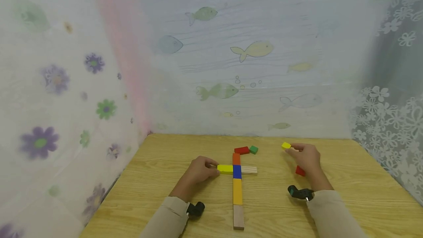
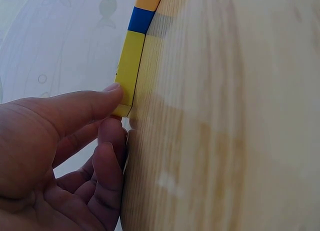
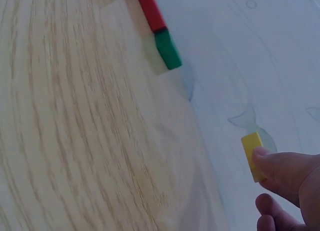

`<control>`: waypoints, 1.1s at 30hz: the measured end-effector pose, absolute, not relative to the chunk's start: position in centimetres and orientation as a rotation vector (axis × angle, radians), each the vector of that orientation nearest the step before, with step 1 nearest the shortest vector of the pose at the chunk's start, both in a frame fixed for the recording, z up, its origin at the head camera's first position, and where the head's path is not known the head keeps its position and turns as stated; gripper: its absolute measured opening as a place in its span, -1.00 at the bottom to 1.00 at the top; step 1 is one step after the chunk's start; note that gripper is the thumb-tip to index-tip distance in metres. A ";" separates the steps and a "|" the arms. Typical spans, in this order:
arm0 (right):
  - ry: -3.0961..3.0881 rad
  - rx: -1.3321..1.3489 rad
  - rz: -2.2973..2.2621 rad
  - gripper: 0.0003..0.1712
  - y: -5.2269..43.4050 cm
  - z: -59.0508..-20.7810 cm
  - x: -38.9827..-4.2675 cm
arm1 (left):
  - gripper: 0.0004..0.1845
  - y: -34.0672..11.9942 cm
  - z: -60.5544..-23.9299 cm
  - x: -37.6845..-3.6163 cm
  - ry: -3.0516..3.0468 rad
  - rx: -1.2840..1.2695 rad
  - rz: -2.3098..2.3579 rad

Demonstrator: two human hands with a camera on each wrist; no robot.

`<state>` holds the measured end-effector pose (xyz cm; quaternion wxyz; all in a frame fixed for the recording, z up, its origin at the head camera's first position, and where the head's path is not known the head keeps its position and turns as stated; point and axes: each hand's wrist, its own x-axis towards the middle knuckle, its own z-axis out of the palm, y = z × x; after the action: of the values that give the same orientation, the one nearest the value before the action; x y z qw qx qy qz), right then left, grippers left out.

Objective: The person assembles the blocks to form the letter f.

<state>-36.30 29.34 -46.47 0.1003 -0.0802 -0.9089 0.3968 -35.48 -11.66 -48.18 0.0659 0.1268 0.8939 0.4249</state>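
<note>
Wooden counter [image 1: 330,201] enclosed on three sides by sheer printed curtains: flowers at left, fish at rear, white floral lace at right.

Left hand [image 1: 199,170] low on counter, fingers [image 2: 85,108] curled and pressed against the outer end of a yellow block [image 1: 225,169]. Wrist view: thumb tip on the block's top near its end, fingertips curled beside and below the same end. Contact plain; read as a light pinch, block flat on the counter.

Yellow block lying crosswise, inner end touching a blue block [image 1: 237,171]. Plain wooden block [image 1: 249,170] on the blue block's opposite side, completing a cross arm. Blue block part of a straight line running away from the person: orange block [image 1: 236,158] at far end, then blue, long yellow-orange block [image 1: 237,191], plain wood block [image 1: 238,216] nearest.

Past the orange end: red block [image 1: 241,150] and green block [image 1: 253,149], touching end to end, slightly angled.

Right hand [image 1: 305,157] well to the right of the line, raised a little. Small yellow block [image 1: 286,145] pinched at the fingertips; wrist view shows the thumb over its lower end. Second red block [image 1: 300,171] on the counter just below that hand, partly hidden by it.

Beige sleeves on both forearms; black wrist-mounted cameras at each cuff.
</note>
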 end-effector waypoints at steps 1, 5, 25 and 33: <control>-2.688 -0.229 1.163 -0.34 29.2 -46.5 -36.3 | -0.65 -11.7 -48.2 -35.5 2.695 0.383 1.282; -2.707 -0.184 1.116 -0.35 28.7 -46.7 -36.5 | -0.65 -11.7 -48.0 -35.4 2.691 0.381 1.282; -2.636 -0.131 1.218 -0.37 26.2 -46.6 -36.7 | -0.66 -11.6 -47.9 -35.4 2.688 0.351 1.278; -2.578 -0.220 1.355 -0.35 25.2 -46.5 -37.3 | -0.65 -11.6 -48.3 -35.7 2.692 0.356 1.268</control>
<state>-37.30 25.20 -46.51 0.1101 -0.0749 -0.8774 0.4610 -35.67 -11.64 -48.26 0.0723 0.1184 0.8959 0.4220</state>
